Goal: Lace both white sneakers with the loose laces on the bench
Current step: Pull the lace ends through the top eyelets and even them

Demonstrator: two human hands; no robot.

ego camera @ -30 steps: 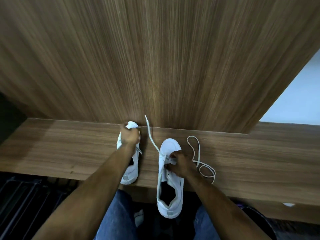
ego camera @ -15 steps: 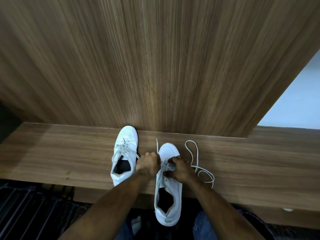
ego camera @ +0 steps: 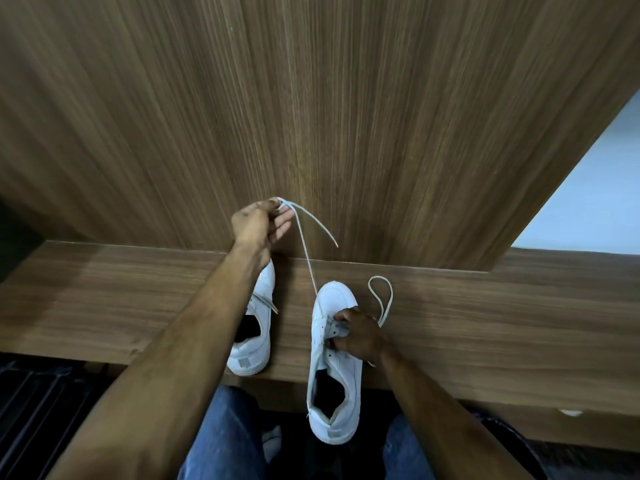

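Now the lace (ego camera: 306, 252) runs taut from the right sneaker (ego camera: 334, 362), which overhangs the counter (ego camera: 485, 323) edge, up to the left hand (ego camera: 259, 225), which half a second ago was down at the eyelets and now pinches it high. The right hand (ego camera: 360, 336) grips the sneaker's eyelet area. Another crossing seems pulled through; the left sneaker (ego camera: 254, 341) looks laced.

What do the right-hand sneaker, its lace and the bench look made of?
Right sneaker: smooth white leather or synthetic, slight sheen; which one is unclear. Lace: flat white woven textile, limp and curving where the left hand pulls it. Bench: matte wood-grain surface, likely laminate or veneer.
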